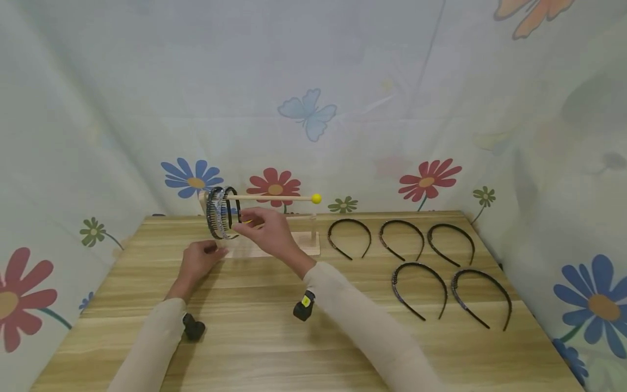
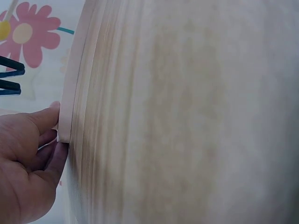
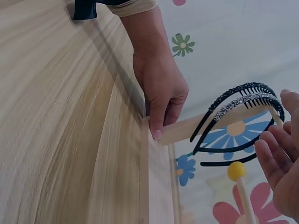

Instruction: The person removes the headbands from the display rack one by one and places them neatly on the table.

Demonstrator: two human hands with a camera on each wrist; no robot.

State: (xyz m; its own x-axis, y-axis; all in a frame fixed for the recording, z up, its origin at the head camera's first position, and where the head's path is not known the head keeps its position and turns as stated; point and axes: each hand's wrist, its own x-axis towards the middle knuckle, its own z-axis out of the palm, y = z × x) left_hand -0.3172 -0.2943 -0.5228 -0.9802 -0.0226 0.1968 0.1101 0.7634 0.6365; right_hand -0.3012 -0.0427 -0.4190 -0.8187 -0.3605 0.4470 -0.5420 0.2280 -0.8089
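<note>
A pale wooden headband stand (image 1: pixel 309 250) stands at the back left of the table. My left hand (image 1: pixel 198 261) grips the left end of its base, with thumb and fingers pinching the board's edge (image 2: pixel 66 107) in the left wrist view. From the stand's upper rod (image 1: pixel 279 198) hang a black toothed headband (image 1: pixel 211 215) and a silver glittery headband (image 3: pixel 232 105), side by side near the post. My right hand (image 1: pixel 271 231) is beside their lower ends, thumb and loosely bent fingers apart. In the right wrist view the right hand's fingers (image 3: pixel 268 149) overlap the headbands' curve.
A yellow ball (image 1: pixel 316 198) caps the upper rod's right end. Several dark headbands lie in two rows on the right of the wooden table (image 1: pixel 274 348), one of them a headband (image 1: pixel 350 221) close to the stand. A flowered curtain (image 1: pixel 362 152) hangs behind the table.
</note>
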